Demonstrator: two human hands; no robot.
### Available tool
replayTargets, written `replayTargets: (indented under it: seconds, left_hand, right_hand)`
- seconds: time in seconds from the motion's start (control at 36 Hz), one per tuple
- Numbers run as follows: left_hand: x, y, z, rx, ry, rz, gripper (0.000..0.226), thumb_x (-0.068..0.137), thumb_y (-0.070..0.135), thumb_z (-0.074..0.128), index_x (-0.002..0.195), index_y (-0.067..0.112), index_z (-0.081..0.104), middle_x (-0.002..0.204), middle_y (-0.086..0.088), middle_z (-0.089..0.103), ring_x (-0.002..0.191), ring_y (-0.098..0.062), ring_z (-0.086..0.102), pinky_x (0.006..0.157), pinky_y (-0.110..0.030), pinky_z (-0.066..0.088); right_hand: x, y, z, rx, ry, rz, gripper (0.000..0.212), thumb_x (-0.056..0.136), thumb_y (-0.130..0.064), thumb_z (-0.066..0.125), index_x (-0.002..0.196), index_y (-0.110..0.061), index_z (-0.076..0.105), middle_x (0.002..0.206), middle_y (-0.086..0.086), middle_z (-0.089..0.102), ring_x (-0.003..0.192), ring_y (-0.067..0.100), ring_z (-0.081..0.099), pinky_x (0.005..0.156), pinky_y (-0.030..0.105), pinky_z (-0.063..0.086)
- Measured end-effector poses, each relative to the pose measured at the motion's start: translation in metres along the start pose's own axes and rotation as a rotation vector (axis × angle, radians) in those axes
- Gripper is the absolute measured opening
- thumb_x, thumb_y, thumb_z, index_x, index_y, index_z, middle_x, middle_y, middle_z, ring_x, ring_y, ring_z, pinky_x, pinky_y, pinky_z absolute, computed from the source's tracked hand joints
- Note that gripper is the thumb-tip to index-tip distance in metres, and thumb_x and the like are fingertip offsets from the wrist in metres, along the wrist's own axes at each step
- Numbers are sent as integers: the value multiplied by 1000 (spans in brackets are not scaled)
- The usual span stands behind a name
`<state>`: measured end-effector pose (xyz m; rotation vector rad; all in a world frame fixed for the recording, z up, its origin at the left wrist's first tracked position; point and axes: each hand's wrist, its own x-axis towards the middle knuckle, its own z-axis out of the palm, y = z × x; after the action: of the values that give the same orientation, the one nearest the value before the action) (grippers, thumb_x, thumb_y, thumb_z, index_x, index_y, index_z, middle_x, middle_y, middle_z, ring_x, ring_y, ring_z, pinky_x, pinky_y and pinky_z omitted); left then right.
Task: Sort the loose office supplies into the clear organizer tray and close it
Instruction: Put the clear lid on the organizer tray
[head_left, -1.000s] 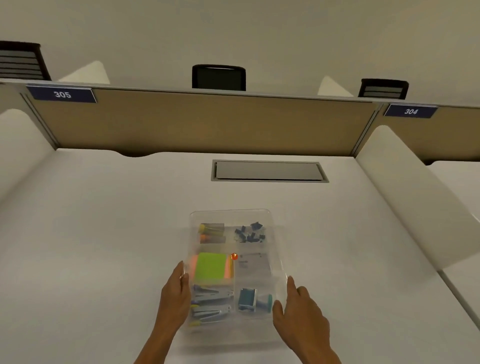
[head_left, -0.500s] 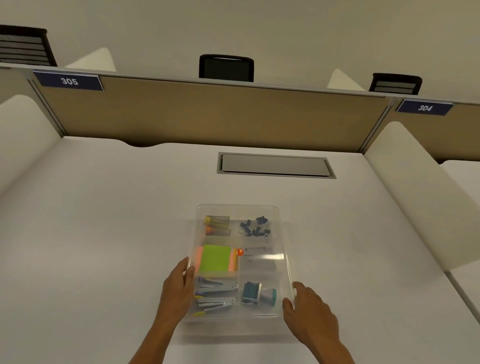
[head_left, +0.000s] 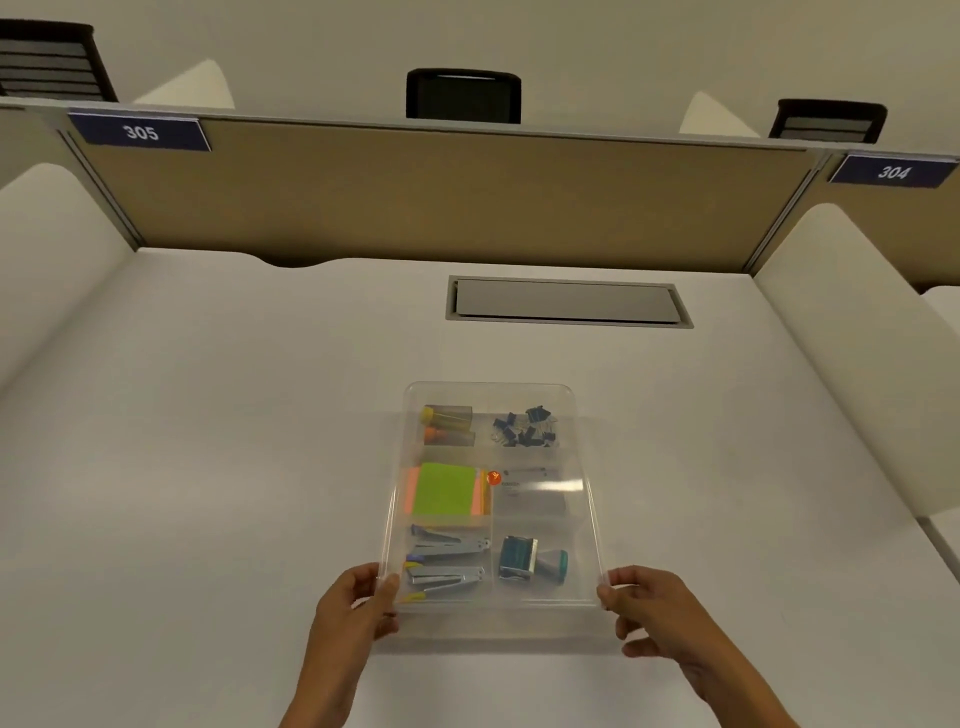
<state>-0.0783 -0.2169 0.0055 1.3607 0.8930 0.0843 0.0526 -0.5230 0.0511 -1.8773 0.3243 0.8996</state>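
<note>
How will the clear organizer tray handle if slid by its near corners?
The clear organizer tray looks like thin smooth plastic, so probably light and slippery on the desk. The left hand and right hand hold only corners; it may flex. Binder clips could rattle.

Soft, even light fills the scene, a touch dim and warm, with no hard edges anywhere. A white streak of glare sits on the clear organizer tray (head_left: 582, 525) at its middle right, washing out the print beneath. A faint, diffuse shadow lies on the desk (head_left: 208, 467) just under the tray's near edge. Wide-angle distortion bows the partition (head_left: 415, 197) and splays the side panels outward. Detail is slightly soft overall, small items inside the tray smeared.
</note>
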Motion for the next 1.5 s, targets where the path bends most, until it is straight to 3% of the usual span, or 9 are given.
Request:
replayTargets:
  seconds: [0.56, 0.72, 0.81, 0.92, 1.03, 1.14, 1.28, 1.39, 1.5]
  left_hand:
    - [12, 9, -14, -145, -191, -158, 33, 83, 6, 72, 112, 0, 58, 84, -17, 66, 71, -25, 63, 64, -33, 58]
    - [17, 22, -9, 178, -149, -1, 34, 85, 20, 74, 114, 29, 58, 102, -3, 68, 85, -20, 70, 65, -31, 56]
    - [27, 30, 0, 288, -71, 155, 41, 88, 25, 71, 123, 29, 52, 115, 0, 60, 94, -17, 64, 68, -24, 53]
    - [51, 47, 20, 478, -33, 361, 59, 88, 32, 68, 139, 24, 39, 137, 3, 42, 119, -17, 50, 92, -29, 49]
    - [84, 66, 49, 750, -18, 573, 66, 91, 46, 58, 147, 22, 31, 157, -2, 23, 143, -22, 25, 114, -40, 29]
    - [119, 79, 78, 1062, -58, 689, 77, 92, 64, 39, 154, 24, 18, 164, -1, -1, 150, -25, -10, 119, -40, 2]
    - [142, 81, 93, 1394, -31, 708, 98, 81, 81, -3, 156, 18, 3, 163, -7, -12, 148, -28, -18, 120, -46, -8]
    - [147, 75, 95, 1404, -21, 694, 99, 79, 82, -9, 155, 19, -5, 163, -6, -12, 149, -27, -13, 121, -45, -7]
    - [145, 76, 94, 1391, -32, 698, 99, 79, 82, -7, 156, 19, -4, 163, -5, -12, 150, -26, -12, 122, -45, -3]
  right_hand:
    - [18, 4, -3, -201, -53, 32, 20, 88, -27, 71, 105, -21, 63, 79, 0, 74, 64, 16, 58, 60, 32, 58]
    - [29, -10, -2, -368, -62, -60, 55, 90, -34, 69, 136, -32, 38, 110, -3, 64, 90, 19, 68, 69, 27, 59]
    - [36, -21, 5, -440, 32, -153, 73, 91, -44, 65, 149, -34, 22, 134, 0, 53, 109, 22, 63, 93, 41, 56]
    - [51, -40, 14, -551, 124, -309, 86, 89, -55, 60, 155, -31, 10, 159, 3, 27, 132, 27, 49, 104, 45, 45]
    - [72, -62, 26, -666, 217, -488, 83, 91, -59, 53, 155, -28, 11, 163, 0, 16, 146, 26, 29, 114, 46, 33]
    - [99, -79, 38, -815, 285, -511, 93, 90, -71, 36, 157, -18, 0, 167, 3, -3, 153, 27, 4, 121, 46, 17]
    - [123, -83, 50, -904, 373, -501, 119, 68, -96, 5, 157, -17, -9, 164, 2, -20, 151, 27, -15, 120, 51, 6]
    - [133, -81, 55, -939, 416, -471, 119, 68, -97, 2, 157, -20, -10, 164, 1, -19, 152, 26, -8, 120, 50, 5]
    - [134, -80, 54, -919, 422, -505, 120, 68, -98, 5, 158, -18, -1, 166, 0, -11, 149, 27, 23, 116, 45, 32]
